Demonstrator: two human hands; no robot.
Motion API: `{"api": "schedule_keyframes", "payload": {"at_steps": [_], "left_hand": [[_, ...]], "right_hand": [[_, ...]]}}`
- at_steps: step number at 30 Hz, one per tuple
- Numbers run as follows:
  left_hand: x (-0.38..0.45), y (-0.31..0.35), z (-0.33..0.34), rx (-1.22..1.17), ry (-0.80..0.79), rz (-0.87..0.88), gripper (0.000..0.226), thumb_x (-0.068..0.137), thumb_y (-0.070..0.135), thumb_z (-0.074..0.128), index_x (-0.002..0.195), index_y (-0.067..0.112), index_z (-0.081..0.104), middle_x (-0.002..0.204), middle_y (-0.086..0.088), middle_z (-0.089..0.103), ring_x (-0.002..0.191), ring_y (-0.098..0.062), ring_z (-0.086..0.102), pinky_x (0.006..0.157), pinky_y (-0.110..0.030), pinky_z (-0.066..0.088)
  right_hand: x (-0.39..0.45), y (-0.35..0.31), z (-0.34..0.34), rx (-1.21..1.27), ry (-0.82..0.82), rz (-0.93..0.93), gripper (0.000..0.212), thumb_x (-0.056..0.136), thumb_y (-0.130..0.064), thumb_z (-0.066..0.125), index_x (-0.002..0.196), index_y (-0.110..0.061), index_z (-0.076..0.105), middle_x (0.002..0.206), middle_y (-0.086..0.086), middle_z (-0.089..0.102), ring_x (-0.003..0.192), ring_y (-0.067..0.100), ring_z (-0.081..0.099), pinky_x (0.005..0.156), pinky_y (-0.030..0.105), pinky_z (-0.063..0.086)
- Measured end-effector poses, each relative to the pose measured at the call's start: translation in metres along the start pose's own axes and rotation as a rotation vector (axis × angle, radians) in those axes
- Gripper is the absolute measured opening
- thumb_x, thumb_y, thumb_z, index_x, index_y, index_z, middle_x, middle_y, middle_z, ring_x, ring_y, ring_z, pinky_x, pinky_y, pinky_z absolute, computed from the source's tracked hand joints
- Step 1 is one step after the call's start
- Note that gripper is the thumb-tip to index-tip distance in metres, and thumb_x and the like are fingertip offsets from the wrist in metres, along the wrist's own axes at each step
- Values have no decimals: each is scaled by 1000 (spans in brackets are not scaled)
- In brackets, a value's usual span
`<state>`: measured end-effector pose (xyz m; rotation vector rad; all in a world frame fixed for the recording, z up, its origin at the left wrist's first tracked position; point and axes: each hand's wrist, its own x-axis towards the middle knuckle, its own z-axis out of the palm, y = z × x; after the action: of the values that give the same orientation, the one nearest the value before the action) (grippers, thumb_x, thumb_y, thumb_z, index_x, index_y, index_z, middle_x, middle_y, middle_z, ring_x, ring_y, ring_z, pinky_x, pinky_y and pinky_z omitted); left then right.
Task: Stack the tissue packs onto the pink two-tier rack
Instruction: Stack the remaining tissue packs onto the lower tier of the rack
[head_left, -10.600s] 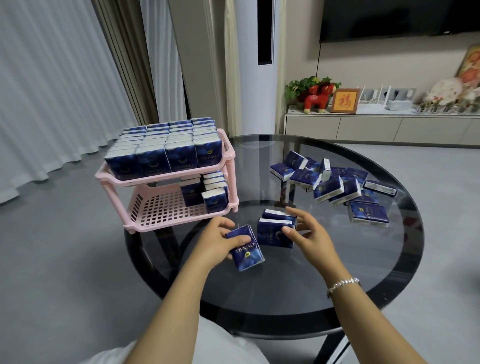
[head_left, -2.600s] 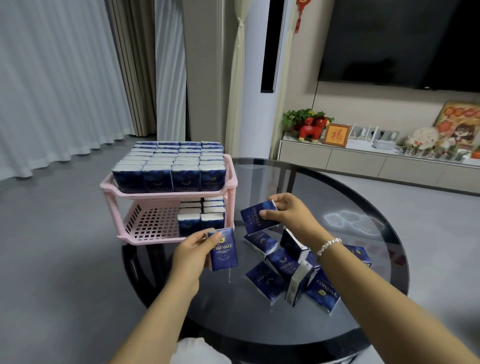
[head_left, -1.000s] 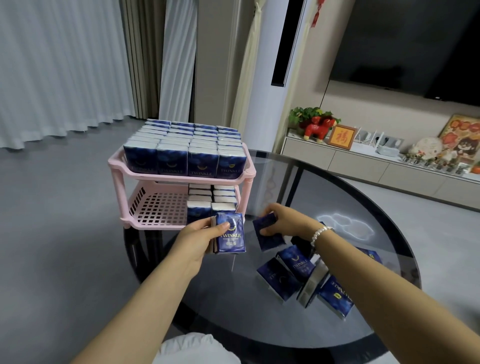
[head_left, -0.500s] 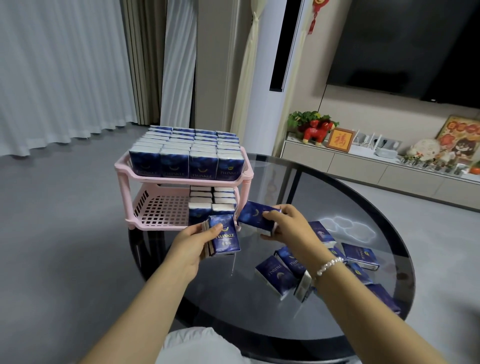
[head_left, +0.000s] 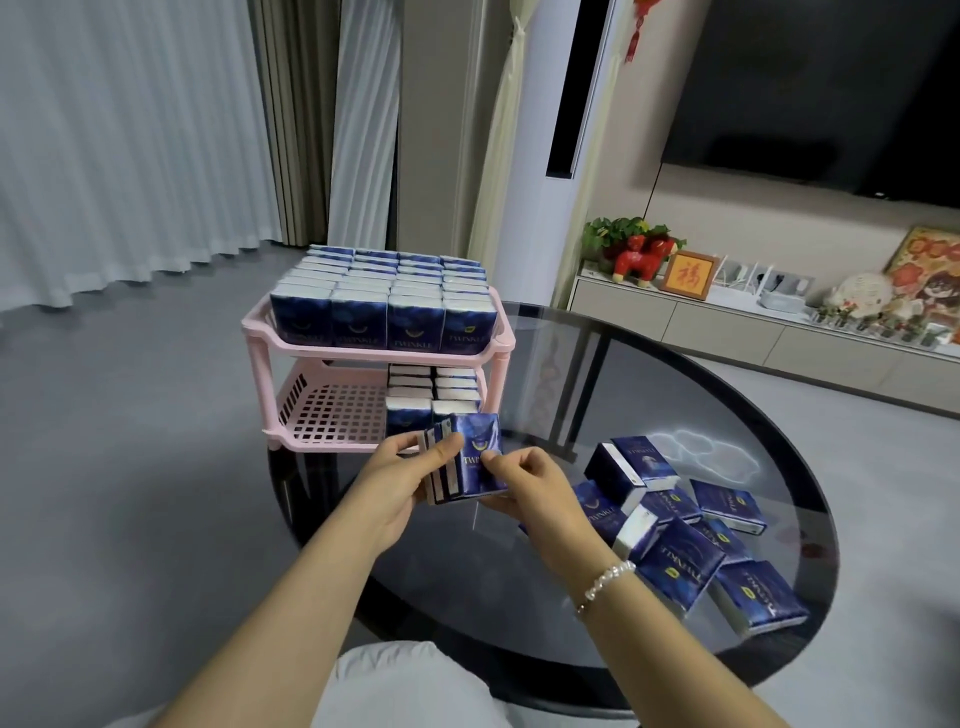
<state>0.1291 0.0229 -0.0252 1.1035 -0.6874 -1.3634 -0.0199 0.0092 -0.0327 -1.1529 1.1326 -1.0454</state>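
**Two hands hold a bundle of tissue packs in front of a pink rack**

A view from the person's head looks down at a round dark glass desk (head_left: 519, 597). Both bare hands meet over its near left part, gripping a small bundle of blue tissue packs (head_left: 470, 457) held upright, side by side. The left hand (head_left: 395, 483) curls round the bundle's left side, thumb across the front; its grip is closed on the packs. The right hand (head_left: 530, 480) pinches the front pack at its lower right edge, fingers curled, so this grip is closed on the bundle too. A pearl bracelet (head_left: 605, 579) sits on the right wrist.

Just behind the hands stands the pink two-tier rack (head_left: 374, 358), near the desk's far left edge. Its top tier is packed full with rows of upright packs (head_left: 384, 296). On the lower tier, two rows of packs (head_left: 431, 389) stand at the right side, directly behind the held bundle; the left part shows bare pink grid.

To the right of the right hand, a loose heap of tissue packs (head_left: 691, 540) lies on the glass, some flat, some tilted on each other.

Beyond the desk are a grey floor, pale curtains (head_left: 130, 130), a low cabinet (head_left: 753, 332) with ornaments, and a dark wall screen (head_left: 831, 88).
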Motion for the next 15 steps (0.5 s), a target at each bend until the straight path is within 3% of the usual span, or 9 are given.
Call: {"api": "schedule_keyframes", "payload": {"at_steps": [2, 4, 9, 12, 15], "left_hand": [[1, 2, -5, 77, -94, 19, 33, 75, 12, 74, 105, 7, 61, 107, -15, 68, 95, -26, 65, 89, -38, 49], [6, 1, -12, 183, -158, 41, 44, 73, 7, 76, 114, 7, 59, 113, -13, 67, 105, -27, 63, 100, -42, 47], [13, -9, -25, 524, -247, 104, 66, 76, 0, 75, 128, 24, 42, 125, 7, 54, 113, -3, 53, 92, -21, 44], [14, -12, -28, 662, -291, 113, 71, 74, 6, 75, 129, 32, 38, 132, 13, 46, 124, -3, 43, 96, -21, 36], [14, -11, -29, 768, -308, 117, 78, 76, 11, 74, 135, 35, 30, 132, 15, 38, 127, -3, 35, 99, -22, 31]], "right_hand": [[1, -3, -6, -42, -56, -21, 22, 83, -20, 69, 80, -11, 49, 83, 9, 65, 87, 27, 68, 86, 42, 55], [3, -7, -14, -136, -120, -62, 21, 81, -14, 71, 83, -11, 50, 81, 5, 68, 81, 20, 68, 83, 36, 56], [13, -15, -23, -692, -245, -213, 46, 75, -17, 76, 111, -26, 48, 119, -6, 60, 104, 14, 62, 90, 37, 53], [15, -27, -24, -790, -398, -266, 76, 77, -13, 74, 136, -35, 31, 143, -11, 39, 123, 11, 47, 101, 32, 45], [19, -39, -21, -993, -527, -291, 82, 81, -16, 70, 144, -40, 24, 142, -22, 29, 121, -2, 35, 97, 16, 38]]}}
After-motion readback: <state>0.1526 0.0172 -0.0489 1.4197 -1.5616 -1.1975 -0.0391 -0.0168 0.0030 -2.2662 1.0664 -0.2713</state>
